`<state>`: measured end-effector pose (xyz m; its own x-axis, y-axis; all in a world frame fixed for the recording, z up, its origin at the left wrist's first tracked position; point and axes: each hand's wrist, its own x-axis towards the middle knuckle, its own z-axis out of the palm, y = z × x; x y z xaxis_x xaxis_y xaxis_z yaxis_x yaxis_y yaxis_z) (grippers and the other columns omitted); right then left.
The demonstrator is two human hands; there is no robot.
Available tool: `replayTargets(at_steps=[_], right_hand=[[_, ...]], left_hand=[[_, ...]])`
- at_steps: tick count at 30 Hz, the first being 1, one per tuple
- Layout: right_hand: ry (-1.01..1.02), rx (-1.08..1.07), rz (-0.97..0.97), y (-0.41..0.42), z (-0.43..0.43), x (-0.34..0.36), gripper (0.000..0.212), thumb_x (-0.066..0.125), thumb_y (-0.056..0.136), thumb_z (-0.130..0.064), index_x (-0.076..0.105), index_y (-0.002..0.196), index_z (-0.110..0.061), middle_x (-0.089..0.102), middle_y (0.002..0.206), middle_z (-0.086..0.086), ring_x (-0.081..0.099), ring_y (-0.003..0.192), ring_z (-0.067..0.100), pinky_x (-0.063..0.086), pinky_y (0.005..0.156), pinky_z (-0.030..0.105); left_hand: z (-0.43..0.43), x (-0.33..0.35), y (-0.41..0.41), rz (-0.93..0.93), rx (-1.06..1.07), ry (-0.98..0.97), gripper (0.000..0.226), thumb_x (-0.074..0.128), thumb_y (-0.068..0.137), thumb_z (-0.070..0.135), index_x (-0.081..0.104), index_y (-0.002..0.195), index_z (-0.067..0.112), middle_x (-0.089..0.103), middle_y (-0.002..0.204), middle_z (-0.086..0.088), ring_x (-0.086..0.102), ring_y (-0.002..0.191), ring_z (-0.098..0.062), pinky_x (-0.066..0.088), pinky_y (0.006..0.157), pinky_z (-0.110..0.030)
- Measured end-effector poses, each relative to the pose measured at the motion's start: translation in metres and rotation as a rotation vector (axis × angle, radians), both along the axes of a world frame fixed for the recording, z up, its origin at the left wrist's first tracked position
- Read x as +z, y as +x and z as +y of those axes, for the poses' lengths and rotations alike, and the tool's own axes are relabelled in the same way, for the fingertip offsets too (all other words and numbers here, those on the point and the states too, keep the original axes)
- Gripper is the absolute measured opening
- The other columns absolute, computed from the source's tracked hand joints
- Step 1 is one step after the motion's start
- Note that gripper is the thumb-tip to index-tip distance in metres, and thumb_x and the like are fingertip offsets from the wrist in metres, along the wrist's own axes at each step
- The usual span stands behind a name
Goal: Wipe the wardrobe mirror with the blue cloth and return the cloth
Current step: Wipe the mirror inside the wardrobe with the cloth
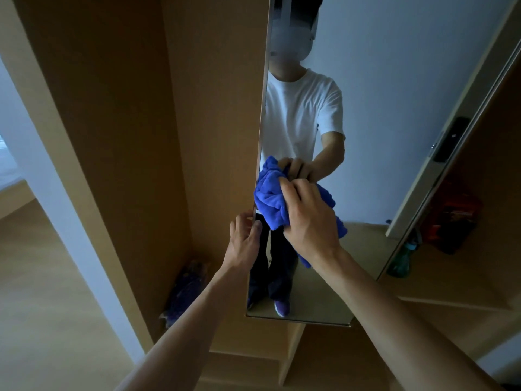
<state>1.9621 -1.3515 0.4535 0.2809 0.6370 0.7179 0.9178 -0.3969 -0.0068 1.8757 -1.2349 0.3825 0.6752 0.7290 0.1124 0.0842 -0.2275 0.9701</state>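
Fingers (291,193) of right hand (310,221) tight round blue cloth (270,200), left hand (244,239) pinching mirror (394,108) edge; green bottle (400,262) nearby.

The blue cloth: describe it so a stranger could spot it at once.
Find the tall mirror in the wooden wardrobe. Near its left edge, halfway down, the right hand holds the blue cloth against the glass. It alone is bright blue, bunched fabric.

Head cam, looks fwd/down, close on mirror (366,136) w/ both forearms.
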Motion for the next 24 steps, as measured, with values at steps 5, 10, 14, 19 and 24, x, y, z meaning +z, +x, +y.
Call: replayTargets(at_steps=[5, 10, 14, 19, 24], right_hand=[[-0.090, 0.002, -0.048, -0.004, 0.001, 0.007, 0.059, 0.074, 0.075, -0.002, 0.059, 0.133, -0.005, 0.059, 0.106, 0.012, 0.057, 0.089, 0.028, 0.041, 0.059, 0.031], [-0.235, -0.013, -0.170, -0.003, -0.001, 0.013, 0.063, 0.068, 0.075, -0.004, 0.056, 0.137, -0.008, 0.059, 0.110, 0.015, 0.055, 0.090, 0.033, 0.047, 0.064, 0.042], [-0.234, -0.063, -0.167, -0.009, 0.005, 0.003, 0.066, 0.070, 0.076, -0.006, 0.053, 0.139, -0.011, 0.058, 0.113, 0.014, 0.054, 0.092, 0.033, 0.045, 0.070, 0.043], [-0.220, -0.085, -0.140, -0.012, 0.005, -0.020, 0.072, 0.075, 0.072, -0.006, 0.053, 0.140, -0.014, 0.059, 0.118, 0.010, 0.054, 0.094, 0.030, 0.044, 0.076, 0.042], [-0.244, -0.084, -0.126, -0.012, 0.003, -0.046, 0.076, 0.080, 0.074, -0.013, 0.049, 0.144, -0.016, 0.057, 0.126, 0.008, 0.053, 0.100, 0.029, 0.045, 0.083, 0.042]], left_hand=[[0.003, -0.004, -0.001, -0.014, -0.048, -0.053, 0.030, 0.037, 0.108, 0.044, 0.050, 0.130, 0.028, 0.049, 0.120, 0.007, 0.049, 0.122, -0.017, 0.041, 0.102, -0.036], [0.013, -0.002, -0.008, -0.054, -0.144, -0.134, 0.038, 0.031, 0.103, 0.059, 0.056, 0.120, 0.036, 0.060, 0.127, 0.006, 0.058, 0.121, -0.017, 0.044, 0.110, -0.049], [0.018, -0.007, -0.012, -0.063, -0.153, -0.126, 0.031, 0.026, 0.103, 0.061, 0.055, 0.108, 0.052, 0.062, 0.121, 0.019, 0.058, 0.119, -0.009, 0.045, 0.110, -0.047], [0.016, -0.015, -0.009, -0.083, -0.139, -0.137, 0.026, 0.027, 0.107, 0.055, 0.053, 0.102, 0.055, 0.061, 0.116, 0.025, 0.058, 0.116, -0.008, 0.045, 0.110, -0.048], [0.016, -0.023, -0.004, -0.128, -0.135, -0.180, 0.031, 0.028, 0.107, 0.051, 0.057, 0.097, 0.054, 0.063, 0.113, 0.009, 0.061, 0.114, -0.019, 0.046, 0.108, -0.048]])
